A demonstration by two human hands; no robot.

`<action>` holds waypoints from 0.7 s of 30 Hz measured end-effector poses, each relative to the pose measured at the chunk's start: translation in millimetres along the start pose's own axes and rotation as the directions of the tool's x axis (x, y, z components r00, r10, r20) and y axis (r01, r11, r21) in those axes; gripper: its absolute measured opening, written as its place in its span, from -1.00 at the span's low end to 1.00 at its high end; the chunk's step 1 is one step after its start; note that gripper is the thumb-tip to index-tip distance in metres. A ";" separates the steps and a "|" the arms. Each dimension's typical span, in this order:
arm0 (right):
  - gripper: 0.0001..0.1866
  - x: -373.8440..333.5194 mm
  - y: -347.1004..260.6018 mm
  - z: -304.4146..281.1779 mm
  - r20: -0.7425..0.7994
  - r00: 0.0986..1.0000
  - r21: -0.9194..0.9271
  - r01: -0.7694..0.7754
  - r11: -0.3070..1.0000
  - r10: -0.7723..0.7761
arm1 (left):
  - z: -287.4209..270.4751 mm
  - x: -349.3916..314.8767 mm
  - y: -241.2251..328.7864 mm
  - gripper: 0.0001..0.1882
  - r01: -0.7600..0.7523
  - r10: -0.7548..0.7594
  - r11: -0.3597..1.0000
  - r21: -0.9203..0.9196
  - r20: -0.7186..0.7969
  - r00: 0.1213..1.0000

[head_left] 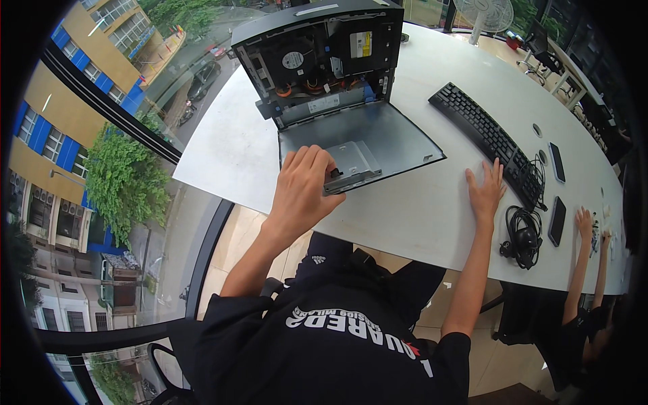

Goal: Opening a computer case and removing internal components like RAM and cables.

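— Gripping with curled fingers, the left hand (302,185) clamps the small grey metal drive bracket (352,164) lying on the flat grey steel side panel (378,135) of the opened black desktop computer case (317,57).

— And the right hand (486,192)?

— Open, flat on the white table (418,209), holding nothing. Risk, I'd judge: the bracket's sharp edge could scrape the panel or nick a finger if it slips.

— Anything crowding it?

— Black keyboard (487,138), coiled black cable bundle (521,236), well apart; another person's hands (586,223) farther right.

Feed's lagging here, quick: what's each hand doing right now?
Left hand: closed on the metal bracket lying on the open computer case panel.
Right hand: open, flat on the white table, holding nothing.
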State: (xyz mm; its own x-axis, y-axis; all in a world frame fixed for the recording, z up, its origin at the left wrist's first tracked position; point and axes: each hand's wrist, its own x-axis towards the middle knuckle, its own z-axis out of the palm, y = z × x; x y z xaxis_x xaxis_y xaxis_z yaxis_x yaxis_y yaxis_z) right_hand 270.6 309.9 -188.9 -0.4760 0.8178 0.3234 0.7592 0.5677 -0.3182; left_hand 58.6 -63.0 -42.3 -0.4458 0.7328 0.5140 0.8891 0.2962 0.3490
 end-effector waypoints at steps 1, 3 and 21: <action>-0.29 -0.3 -1.5 -1.7 0.011 1.000 -0.001 -0.007 1.000 0.007 | 1.2 -0.6 -0.3 -0.56 0.001 -0.001 1.000 0.000 -0.001 1.000; -0.28 -0.5 -5.6 -5.4 0.023 1.000 0.000 -0.019 1.000 0.019 | 4.0 -2.4 -0.9 -0.56 0.006 -0.006 1.000 0.000 0.008 1.000; -0.29 -1.9 -4.1 -5.4 0.015 1.000 -0.012 -0.012 1.000 0.012 | 37.5 -30.1 1.6 -0.53 -0.008 0.012 1.000 -0.029 0.121 0.993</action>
State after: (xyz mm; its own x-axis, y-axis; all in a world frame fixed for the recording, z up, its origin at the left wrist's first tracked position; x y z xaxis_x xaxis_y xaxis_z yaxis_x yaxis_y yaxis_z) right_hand 270.8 305.6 -183.4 -0.4738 0.8258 0.3058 0.7700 0.5570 -0.3113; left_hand 77.3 -61.6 -86.6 -0.4195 0.8052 0.4191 0.8893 0.2721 0.3675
